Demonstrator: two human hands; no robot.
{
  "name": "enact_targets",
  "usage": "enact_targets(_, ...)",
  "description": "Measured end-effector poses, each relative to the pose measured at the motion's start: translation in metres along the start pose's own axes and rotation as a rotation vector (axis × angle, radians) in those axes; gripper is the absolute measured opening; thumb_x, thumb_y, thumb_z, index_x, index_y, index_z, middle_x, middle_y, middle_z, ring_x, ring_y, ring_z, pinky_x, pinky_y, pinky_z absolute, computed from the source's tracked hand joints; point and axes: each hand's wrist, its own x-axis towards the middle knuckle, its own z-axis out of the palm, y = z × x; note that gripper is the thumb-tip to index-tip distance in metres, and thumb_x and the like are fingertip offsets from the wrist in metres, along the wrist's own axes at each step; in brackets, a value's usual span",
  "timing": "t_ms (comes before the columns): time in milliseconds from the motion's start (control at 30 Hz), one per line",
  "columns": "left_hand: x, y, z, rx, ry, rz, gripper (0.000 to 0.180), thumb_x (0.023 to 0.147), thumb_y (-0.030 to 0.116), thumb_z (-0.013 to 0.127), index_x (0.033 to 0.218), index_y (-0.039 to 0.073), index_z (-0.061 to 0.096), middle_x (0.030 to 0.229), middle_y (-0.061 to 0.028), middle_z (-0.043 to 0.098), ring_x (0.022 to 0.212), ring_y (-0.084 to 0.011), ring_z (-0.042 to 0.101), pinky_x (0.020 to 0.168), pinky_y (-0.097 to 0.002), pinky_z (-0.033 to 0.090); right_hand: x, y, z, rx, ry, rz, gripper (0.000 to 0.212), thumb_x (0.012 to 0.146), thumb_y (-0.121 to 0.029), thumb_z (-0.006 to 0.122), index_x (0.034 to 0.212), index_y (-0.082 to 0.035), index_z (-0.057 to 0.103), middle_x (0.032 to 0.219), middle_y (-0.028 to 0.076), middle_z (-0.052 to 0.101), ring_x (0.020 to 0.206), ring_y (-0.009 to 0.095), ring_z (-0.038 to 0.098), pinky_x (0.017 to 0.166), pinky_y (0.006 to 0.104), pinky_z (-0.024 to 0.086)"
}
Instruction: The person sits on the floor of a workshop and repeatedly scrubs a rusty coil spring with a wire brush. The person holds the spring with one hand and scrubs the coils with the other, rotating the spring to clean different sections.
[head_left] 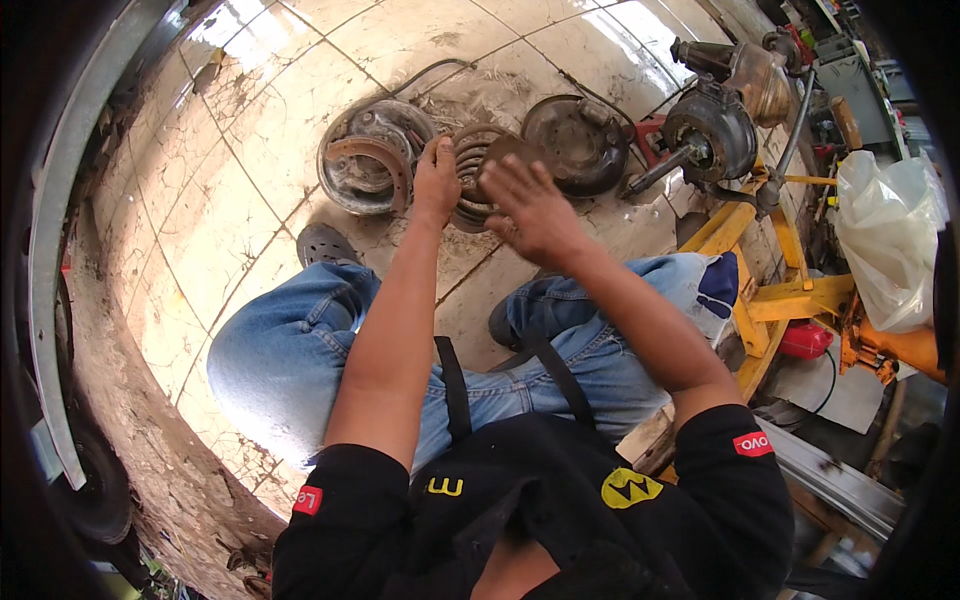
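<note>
A rusty coil spring point(468, 160) is in front of me, its dark rings stacked. My left hand point(438, 188) is closed at its left edge, fingers pressed together. My right hand point(535, 212) is slightly smeared by motion, its fingers stretched out and apart. Beyond those fingers shows a rounded brown piece point(512, 152); whether the hand touches it I cannot tell. To the left, a curved brown brake shoe point(372, 158) rests against a round metal brake plate point(350, 195). On the right lies a dark round brake plate point(577, 150) with a cable.
A greasy axle assembly point(712, 130) stands at the right near a yellow metal stand point(785, 300). A white plastic bag point(890, 235) hangs beside it, with a red container point(806, 340) lower down. Cracked, stained floor tiles point(230, 200) spread to the left. A metal rail point(50, 250) curves along the left rim.
</note>
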Motion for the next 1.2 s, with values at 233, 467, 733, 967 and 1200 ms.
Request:
enact_targets(233,0.008,-0.015,-0.015,-0.049,-0.059,0.030,0.048,0.100,0.041,0.043,0.127,0.003,0.052,0.114,-0.0123,0.059,0.101,-0.0200,0.055,0.085,-0.0320,0.046,-0.006,-0.007,0.007,0.041,-0.043,-0.176,0.062,0.097,-0.045,0.041,0.146,-0.009,0.034,0.154,0.011,0.027,0.144,0.030,0.017,0.117,0.0489,0.011)
enact_targets(467,-0.003,0.010,-0.008,-0.120,-0.113,-0.126,0.052,0.100,0.043,0.043,0.134,0.003,0.045,0.124,-0.0135,0.053,0.110,-0.0214,0.052,0.092,-0.0331,0.044,-0.013,-0.001,-0.003,0.035,-0.058,-0.114,0.064,0.092,-0.033,0.051,0.146,-0.007,0.031,0.154,0.013,0.026,0.145,0.031,0.017,0.117,0.0483,0.013)
enact_targets(733,0.004,-0.004,-0.010,-0.101,-0.072,-0.122,0.054,0.099,0.045,0.044,0.134,0.004,0.045,0.128,-0.0128,0.051,0.115,-0.0215,0.049,0.097,-0.0323,0.040,-0.012,-0.001,-0.005,0.086,-0.061,-0.106,0.062,0.086,-0.012,0.046,0.145,-0.003,0.031,0.155,0.015,0.024,0.145,0.032,0.016,0.117,0.0482,0.015)
enact_targets(967,0.000,0.013,-0.018,-0.560,-0.185,-0.469,0.041,0.099,0.038,0.044,0.120,0.004,0.054,0.111,-0.0105,0.060,0.098,-0.0219,0.058,0.086,-0.0357,0.049,-0.022,-0.005,-0.007,0.108,-0.063,-0.067,0.066,0.083,-0.010,0.048,0.146,-0.001,0.030,0.155,0.016,0.022,0.144,0.037,0.016,0.115,0.0484,0.021)
enact_targets(1200,0.013,-0.040,-0.045,-0.760,-0.325,-0.692,0.023,0.099,0.020,0.042,0.101,0.005,0.059,0.083,-0.0052,0.054,0.072,-0.0180,0.053,0.069,-0.0311,0.049,-0.010,-0.007,-0.002,-0.031,0.030,0.034,0.069,0.078,-0.006,0.055,0.144,-0.008,0.035,0.153,0.011,0.028,0.135,0.036,0.032,0.107,0.0486,0.033)
